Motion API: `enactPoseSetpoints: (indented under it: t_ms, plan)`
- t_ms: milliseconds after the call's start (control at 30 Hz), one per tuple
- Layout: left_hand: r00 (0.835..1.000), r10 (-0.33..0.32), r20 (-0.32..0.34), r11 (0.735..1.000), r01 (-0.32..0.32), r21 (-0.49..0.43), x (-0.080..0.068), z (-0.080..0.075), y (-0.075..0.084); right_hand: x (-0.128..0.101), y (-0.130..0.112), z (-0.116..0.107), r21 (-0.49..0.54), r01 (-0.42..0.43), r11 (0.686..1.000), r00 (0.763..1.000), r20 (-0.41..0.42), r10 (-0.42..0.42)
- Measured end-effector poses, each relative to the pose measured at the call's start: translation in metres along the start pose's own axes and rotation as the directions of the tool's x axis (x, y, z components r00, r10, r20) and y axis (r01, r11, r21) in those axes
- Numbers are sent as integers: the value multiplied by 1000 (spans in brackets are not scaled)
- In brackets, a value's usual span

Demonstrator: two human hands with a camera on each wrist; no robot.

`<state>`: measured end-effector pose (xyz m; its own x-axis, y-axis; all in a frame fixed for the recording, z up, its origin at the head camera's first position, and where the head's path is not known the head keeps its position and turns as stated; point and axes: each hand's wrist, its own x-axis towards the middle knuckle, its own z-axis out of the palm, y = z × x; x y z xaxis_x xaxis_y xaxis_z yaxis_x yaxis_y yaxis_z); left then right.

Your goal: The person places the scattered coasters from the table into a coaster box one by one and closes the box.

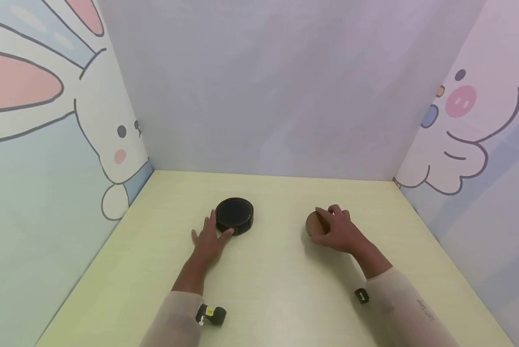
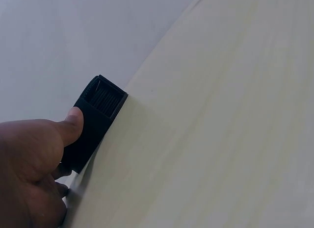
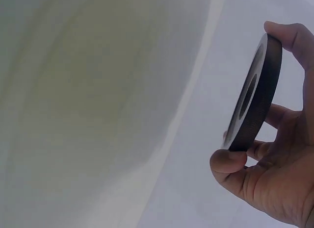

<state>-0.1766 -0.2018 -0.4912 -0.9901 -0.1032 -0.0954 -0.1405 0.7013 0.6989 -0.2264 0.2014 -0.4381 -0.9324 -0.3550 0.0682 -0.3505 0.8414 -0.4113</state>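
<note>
A black round container (image 1: 234,213) with a raised rim stands on the table, left of the middle. My left hand (image 1: 208,245) holds it at its near left side, thumb on the front wall and forefinger along the left. In the left wrist view, the container (image 2: 93,125) shows an opening with fine ribs in its side wall, and the thumb (image 2: 72,122) presses on that wall. My right hand (image 1: 341,230) grips a brown round disc (image 1: 315,224) by its edge, tilted and raised over the table. The right wrist view shows the disc (image 3: 262,95) with a dark ribbed edge and a round recess or hole in its pale face.
The pale yellow table (image 1: 276,289) is enclosed by a grey back wall (image 1: 268,96) and side walls with cartoon animals. Small black wrist devices sit at both sleeves, the left one (image 1: 210,314) near the table's front.
</note>
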Motion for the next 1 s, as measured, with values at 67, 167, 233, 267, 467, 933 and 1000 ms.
enactPoseSetpoints:
  t_ms: [67,167,233,267,467,933,1000]
  plan:
    - [1000,0,-3,1000,0,1,0,1,0,2,-3,0,4,3,1000,1000,-16,-3]
    - [1000,1,-2,1000,-1,-6,0,1,-1,6,-7,1,14,3,1000,1000,-22,-2]
    - [1000,3,-1,1000,-3,-10,0,2,-1,8,-10,1,22,1,1000,1000,-20,-1]
    - [1000,4,0,1000,-4,-12,0,2,-1,10,-12,2,26,1,1000,1000,-19,0]
    - [1000,11,-10,1000,-12,-5,0,2,-2,17,-22,6,53,8,999,1000,-13,-7]
    - [1000,26,-16,1000,-27,-13,0,3,-2,30,-43,17,74,33,997,998,-48,-30]
    - [1000,24,-17,1000,-24,-12,0,3,-2,32,-46,19,75,49,996,997,-64,-44]
